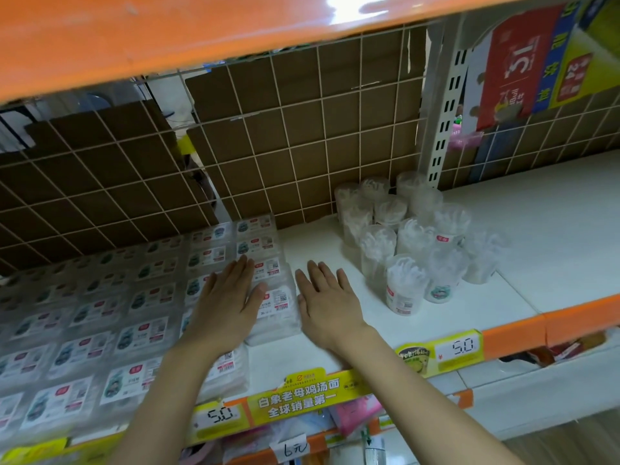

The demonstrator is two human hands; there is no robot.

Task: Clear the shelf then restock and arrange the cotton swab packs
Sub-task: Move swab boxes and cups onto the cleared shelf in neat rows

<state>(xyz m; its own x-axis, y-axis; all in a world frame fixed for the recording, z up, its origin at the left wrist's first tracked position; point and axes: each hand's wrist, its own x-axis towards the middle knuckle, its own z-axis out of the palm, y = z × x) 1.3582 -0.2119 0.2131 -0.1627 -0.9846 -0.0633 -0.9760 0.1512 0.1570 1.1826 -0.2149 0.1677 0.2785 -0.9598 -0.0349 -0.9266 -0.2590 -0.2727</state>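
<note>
The flat cotton swab packs (141,317) are laid in rows over the left of the shelf (553,236). The left hand (228,303) is pressed flat, fingers spread, on the rightmost column; the right hand (327,302) lies open on bare shelf just beside it, gripping nothing. Arranging appears underway; squaring that column's edge is likely needed next. Round tubs (407,283) stand beyond the right fingertips.

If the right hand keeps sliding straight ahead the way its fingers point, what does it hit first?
The right hand lies flat on the white shelf board, fingers aimed at the back. The path looks free until the wire grid back panel; the clear round swab tubs sit off to its right.
</note>
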